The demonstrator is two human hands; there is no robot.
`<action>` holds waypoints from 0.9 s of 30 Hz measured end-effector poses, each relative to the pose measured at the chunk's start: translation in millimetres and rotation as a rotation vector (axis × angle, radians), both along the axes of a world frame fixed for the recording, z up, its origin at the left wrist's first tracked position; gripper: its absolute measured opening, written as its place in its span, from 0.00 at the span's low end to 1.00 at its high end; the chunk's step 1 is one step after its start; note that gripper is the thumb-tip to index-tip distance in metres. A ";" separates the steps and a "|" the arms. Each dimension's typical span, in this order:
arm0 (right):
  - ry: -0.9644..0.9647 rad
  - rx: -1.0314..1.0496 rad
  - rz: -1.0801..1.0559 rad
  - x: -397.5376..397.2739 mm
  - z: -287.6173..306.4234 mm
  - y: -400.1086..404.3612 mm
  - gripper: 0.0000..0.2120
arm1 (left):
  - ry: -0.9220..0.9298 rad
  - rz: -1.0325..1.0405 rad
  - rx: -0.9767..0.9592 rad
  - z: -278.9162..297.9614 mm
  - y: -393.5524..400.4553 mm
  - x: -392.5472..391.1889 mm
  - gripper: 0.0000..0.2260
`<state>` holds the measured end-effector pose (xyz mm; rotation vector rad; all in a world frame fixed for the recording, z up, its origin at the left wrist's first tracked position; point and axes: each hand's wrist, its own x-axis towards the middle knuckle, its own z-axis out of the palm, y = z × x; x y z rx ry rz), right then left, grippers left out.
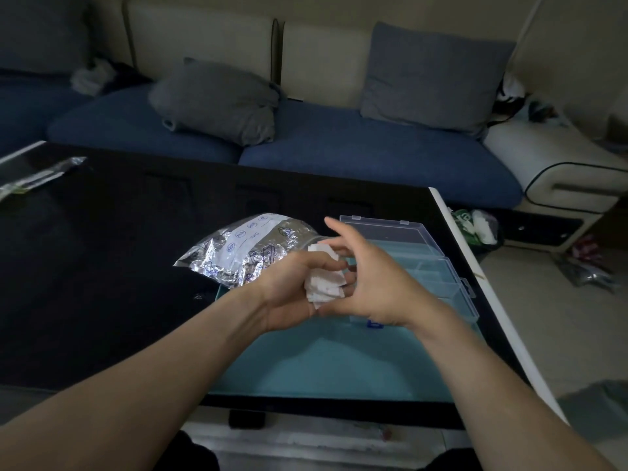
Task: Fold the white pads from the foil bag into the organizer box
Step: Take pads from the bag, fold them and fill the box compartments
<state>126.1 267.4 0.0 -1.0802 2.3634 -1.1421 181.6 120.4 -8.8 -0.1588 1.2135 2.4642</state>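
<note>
A bunch of small white square pads [324,282] was held above the dark glossy tabletop [102,266], clasped in the curled fingers of the left hand [292,294], whose grip was closed on it, while the right hand [370,283] pinched the bunch's right edge with its index finger extended. The clear plastic compartmented organizer box [438,263] lay open just beyond and to the right of the pads, nearer the right hand. The crinkled silver foil bag [244,249] lay behind the left hand.
</note>
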 end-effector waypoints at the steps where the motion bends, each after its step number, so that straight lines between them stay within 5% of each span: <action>1: 0.068 0.012 -0.007 -0.4 0.8 -1.4 0.54 | -0.003 -0.002 -0.001 0.5 0.9 -0.4 0.15; 6: 0.210 -0.014 -0.064 -0.6 4.3 -2.9 0.33 | -0.048 0.064 0.050 -0.7 -6.7 -1.6 0.16; 9: 0.186 0.011 -0.074 -2.3 4.6 -1.7 0.36 | -0.016 0.044 -0.026 5.1 -7.5 2.3 0.08; 13: 0.106 -0.048 -0.007 0.0 0.3 -6.6 0.38 | 0.006 0.005 -0.085 0.1 -5.5 2.0 0.13; 17: 0.007 -0.055 0.043 -0.8 -5.0 -9.4 0.44 | 0.026 0.100 -0.092 -1.3 -1.9 -1.6 0.06; 19: 0.071 -0.010 0.022 0.2 -4.7 -10.0 0.51 | 0.019 0.118 -0.103 -1.7 -1.1 -1.5 0.07; 23: 0.141 -0.053 -0.033 -0.6 -5.6 -12.1 0.42 | 0.048 0.160 -0.151 -3.9 4.7 1.6 0.14; 27: 0.131 0.024 -0.014 0.6 -5.9 -12.1 0.47 | 0.072 0.200 -0.258 -2.0 7.1 2.5 0.17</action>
